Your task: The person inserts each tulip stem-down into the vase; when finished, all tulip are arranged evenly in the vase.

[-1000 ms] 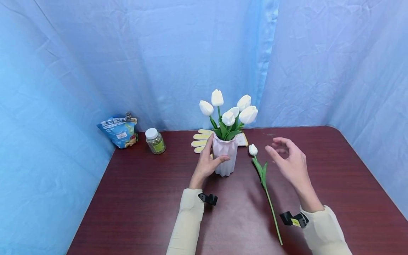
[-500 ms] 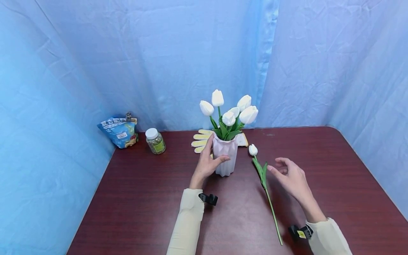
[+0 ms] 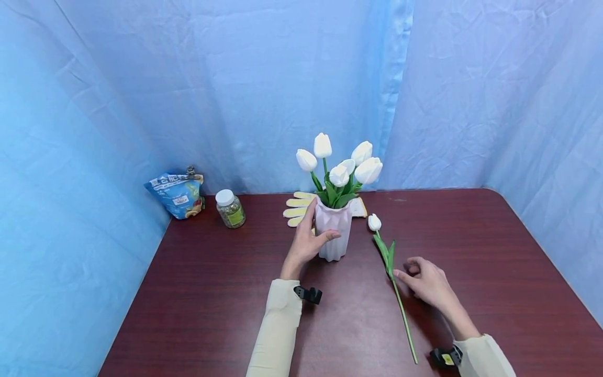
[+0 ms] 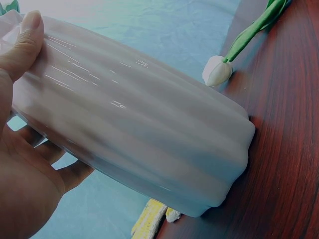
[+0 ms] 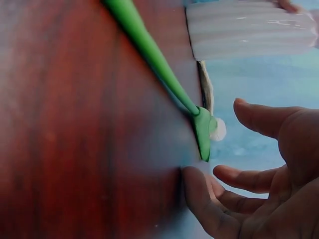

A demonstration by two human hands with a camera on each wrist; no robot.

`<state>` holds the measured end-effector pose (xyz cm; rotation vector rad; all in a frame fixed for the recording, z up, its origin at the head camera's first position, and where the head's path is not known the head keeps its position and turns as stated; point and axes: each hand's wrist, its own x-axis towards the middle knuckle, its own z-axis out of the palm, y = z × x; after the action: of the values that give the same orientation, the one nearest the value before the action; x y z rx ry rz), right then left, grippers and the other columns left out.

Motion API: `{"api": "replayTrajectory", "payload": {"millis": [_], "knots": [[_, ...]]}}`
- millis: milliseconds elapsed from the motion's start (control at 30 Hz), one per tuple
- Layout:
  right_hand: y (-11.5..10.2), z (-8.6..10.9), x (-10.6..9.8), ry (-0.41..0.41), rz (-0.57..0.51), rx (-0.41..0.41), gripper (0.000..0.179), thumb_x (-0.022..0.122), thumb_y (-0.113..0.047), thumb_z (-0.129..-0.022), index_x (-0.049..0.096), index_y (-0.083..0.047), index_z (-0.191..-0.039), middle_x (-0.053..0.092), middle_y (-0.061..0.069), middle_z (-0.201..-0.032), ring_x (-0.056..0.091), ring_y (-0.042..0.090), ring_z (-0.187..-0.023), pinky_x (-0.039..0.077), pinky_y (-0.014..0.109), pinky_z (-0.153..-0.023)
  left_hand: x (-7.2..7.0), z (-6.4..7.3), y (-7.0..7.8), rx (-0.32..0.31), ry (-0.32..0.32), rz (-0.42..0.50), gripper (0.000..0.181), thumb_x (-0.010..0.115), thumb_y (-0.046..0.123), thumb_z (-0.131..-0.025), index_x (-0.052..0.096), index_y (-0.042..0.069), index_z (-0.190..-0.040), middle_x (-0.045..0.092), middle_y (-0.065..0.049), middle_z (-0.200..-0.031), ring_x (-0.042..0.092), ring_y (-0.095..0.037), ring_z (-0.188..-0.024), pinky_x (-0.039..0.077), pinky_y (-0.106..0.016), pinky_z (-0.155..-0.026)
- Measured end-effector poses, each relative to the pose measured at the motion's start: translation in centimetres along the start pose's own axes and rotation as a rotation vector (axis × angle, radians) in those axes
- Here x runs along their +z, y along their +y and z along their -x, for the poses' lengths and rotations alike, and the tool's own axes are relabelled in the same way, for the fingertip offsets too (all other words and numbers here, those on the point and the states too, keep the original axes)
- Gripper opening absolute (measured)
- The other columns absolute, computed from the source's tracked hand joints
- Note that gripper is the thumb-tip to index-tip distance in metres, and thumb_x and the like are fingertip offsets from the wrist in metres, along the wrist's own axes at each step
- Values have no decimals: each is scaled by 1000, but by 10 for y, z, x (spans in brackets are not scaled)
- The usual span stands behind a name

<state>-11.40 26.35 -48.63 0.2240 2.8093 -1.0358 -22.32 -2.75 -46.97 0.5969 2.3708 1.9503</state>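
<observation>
A pale pink fluted vase (image 3: 332,233) stands upright on the table, several white tulips (image 3: 339,175) with green leaves rising from it. My left hand (image 3: 306,242) grips its left side, thumb across the front and fingers round the back, as the left wrist view shows of the vase (image 4: 134,109). To the right lies a single white tulip (image 3: 398,298), its bloom pointing away and its stem toward me. My right hand (image 3: 426,280) hovers low beside that stem, thumb and fingers apart. In the right wrist view the gap between them holds nothing, with the green stem (image 5: 154,57) just beyond.
Behind the vase lies a white and yellow glove (image 3: 295,209), partly hidden. A clear jar with a white lid (image 3: 230,209) stands at the back left, beside a blue pouch (image 3: 176,195) closed with a clip. Blue curtains (image 3: 264,94) hang round the dark red table (image 3: 212,303).
My right hand has come down and toward me, from beside the lone tulip's bloom to beside its stem. The left hand and the vase have stayed in place.
</observation>
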Motion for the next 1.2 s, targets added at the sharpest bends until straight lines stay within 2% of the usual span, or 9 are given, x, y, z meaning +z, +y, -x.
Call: {"api": "replayTrajectory", "payload": {"millis": [167, 333, 433, 633, 867, 1067, 1200], "knots": [[-1, 3, 7, 13, 31, -9, 59, 74, -42, -89, 61, 6, -121, 66, 26, -107, 67, 17, -70, 55, 30, -59, 1, 0, -1, 6, 0, 8, 124, 71, 76, -69, 17, 14, -162, 25, -14, -166, 36, -35, -149, 37, -57, -115], [-4, 6, 15, 50, 154, -51, 57, 79, -47, -83, 68, 1, -112, 69, 17, -100, 67, 26, -87, 54, 46, -78, 1, 0, -1, 7, -4, 1, 125, 71, 76, -69, 17, 11, -162, 25, -14, -167, 36, -35, -149, 37, -58, -115], [-7, 6, 18, 66, 187, -68, 57, 81, -47, -80, 69, 0, -110, 68, 17, -100, 64, 32, -96, 51, 52, -81, 1, 0, -1, 9, -4, 2, 127, 70, 78, -69, 16, 10, -162, 25, -14, -166, 36, -35, -148, 37, -58, -115], [-12, 7, 22, 69, 206, -71, 51, 86, -36, -77, 67, 1, -107, 62, 16, -96, 60, 28, -88, 50, 47, -73, 1, 0, 0, 10, -5, 3, 123, 72, 73, -71, 17, 11, -162, 25, -13, -166, 37, -35, -148, 37, -58, -115], [-13, 5, 24, 70, 223, -85, 31, 84, -21, -77, 65, -2, -90, 60, 12, -86, 57, 24, -78, 47, 41, -67, 1, 0, -1, 27, 3, -20, 114, 76, 62, -79, 17, 9, -161, 28, -16, -165, 41, -38, -145, 41, -57, -112], [-14, 3, 21, 41, 203, -51, 21, 80, -16, -81, 64, -3, -85, 66, 11, -82, 61, 18, -68, 51, 37, -66, 1, -1, 1, 9, -4, -2, 114, 78, 60, -78, 17, 11, -162, 26, -15, -166, 39, -37, -147, 39, -58, -114], [-14, 3, 20, 17, 142, -14, 17, 76, -11, -84, 63, -1, -87, 69, 12, -82, 62, 12, -53, 53, 32, -58, 1, 0, 2, -1, -6, 1, 113, 78, 58, -78, 16, 13, -162, 26, -13, -166, 38, -35, -148, 38, -57, -115]]}}
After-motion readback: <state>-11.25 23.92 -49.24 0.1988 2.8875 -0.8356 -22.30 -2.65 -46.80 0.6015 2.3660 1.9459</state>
